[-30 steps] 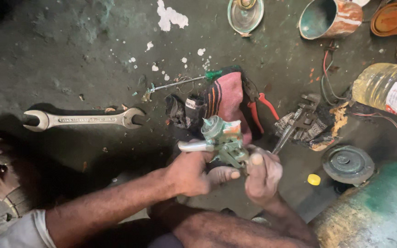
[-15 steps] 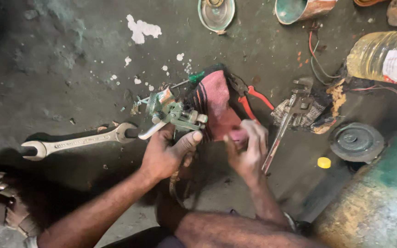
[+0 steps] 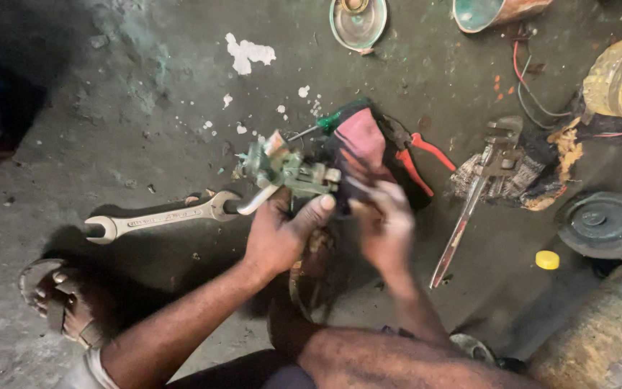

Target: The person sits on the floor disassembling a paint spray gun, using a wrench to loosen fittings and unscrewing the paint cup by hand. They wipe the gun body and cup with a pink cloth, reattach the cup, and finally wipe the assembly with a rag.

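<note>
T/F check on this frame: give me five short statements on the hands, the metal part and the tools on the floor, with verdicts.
1. The left hand holds a greenish metal valve-like part. True.
2. The right hand grips the open-ended spanner. False: the open-ended spanner lies untouched on the concrete floor.
3. Red-handled pliers lie right of the hands. True.
4. The pipe wrench hangs on a wall. False: it lies on the floor.
5. A yellow cap sits beside a dark round disc. True.

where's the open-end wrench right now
In the head view the open-end wrench lies flat on the floor, left of the left hand, beside the sandalled foot.
</note>
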`<state>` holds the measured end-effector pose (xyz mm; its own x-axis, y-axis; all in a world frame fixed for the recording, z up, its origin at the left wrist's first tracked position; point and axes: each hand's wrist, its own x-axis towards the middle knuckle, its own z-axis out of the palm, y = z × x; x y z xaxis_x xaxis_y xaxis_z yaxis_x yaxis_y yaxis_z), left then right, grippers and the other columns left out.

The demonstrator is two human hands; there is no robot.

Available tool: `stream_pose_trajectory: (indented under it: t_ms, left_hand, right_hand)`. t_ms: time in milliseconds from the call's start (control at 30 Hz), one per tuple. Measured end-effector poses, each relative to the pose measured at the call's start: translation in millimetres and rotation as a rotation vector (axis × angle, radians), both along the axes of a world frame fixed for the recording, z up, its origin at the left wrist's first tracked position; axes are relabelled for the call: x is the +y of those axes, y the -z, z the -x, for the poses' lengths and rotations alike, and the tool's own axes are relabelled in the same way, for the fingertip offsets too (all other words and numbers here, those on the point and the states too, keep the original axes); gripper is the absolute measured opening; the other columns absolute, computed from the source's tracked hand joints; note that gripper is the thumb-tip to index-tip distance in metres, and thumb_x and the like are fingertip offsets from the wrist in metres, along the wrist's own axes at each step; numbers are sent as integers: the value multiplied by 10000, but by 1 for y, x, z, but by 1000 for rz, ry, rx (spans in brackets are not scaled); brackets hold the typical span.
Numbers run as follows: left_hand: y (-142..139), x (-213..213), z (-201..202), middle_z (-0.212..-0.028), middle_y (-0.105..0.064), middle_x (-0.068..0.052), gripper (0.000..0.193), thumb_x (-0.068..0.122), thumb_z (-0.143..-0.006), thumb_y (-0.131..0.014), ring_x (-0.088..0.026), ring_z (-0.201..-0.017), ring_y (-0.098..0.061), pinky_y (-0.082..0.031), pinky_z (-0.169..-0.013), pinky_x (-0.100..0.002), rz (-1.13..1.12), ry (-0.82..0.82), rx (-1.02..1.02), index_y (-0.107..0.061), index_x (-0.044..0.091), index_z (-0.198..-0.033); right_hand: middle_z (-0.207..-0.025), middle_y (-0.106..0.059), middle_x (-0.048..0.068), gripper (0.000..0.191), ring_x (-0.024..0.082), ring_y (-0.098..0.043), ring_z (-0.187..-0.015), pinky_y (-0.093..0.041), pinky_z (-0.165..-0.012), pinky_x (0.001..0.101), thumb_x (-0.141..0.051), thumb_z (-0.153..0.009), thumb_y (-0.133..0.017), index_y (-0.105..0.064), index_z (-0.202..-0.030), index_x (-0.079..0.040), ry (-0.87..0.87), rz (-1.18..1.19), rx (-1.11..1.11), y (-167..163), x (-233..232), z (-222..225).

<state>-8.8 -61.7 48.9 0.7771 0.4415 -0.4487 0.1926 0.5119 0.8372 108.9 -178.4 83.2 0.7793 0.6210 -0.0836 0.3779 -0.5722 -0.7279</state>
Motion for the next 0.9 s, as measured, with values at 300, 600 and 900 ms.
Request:
stream_pose_trajectory:
  t_ms: [300, 600, 900]
  left_hand:
    - [-13, -11, 0, -738, -634, 19, 510, 450, -865, -734, -77, -547, -545, -458, -482, -257, 299, 314, 177, -661, 80, -1208]
    - [-22, -21, 5, -990, -701, -69, 463, 364, -947, -710, -173, -831, -614, -523, -740, -363, 27, 288, 43, -643, 49, -1280]
    - [-27, -19, 7, -1238, -724, -154, 337, 269, -951, -749, -343, -1187, -671, -494, -1075, -465, -280, 301, -227, -715, 57, -1209]
  right_hand:
    - [-1326, -655, 156, 457, 277, -669, -1239, -538, -1101, 430, -165, -909, -614, -540, -1298, 62, 462, -895, 1023, 10, -65, 1]
    - [-1123, -665, 132, 301, 255, -639, -983, -516, -928, 350, -208, -1052, -611, -632, -1209, 49, -11, -203, 85, 13, -65, 10]
    - [-909, -606, 139, 256, 284, -606, -751, -501, -690, 401, -223, -1098, -537, -567, -1130, 30, -254, -163, -276, -15, -54, -2]
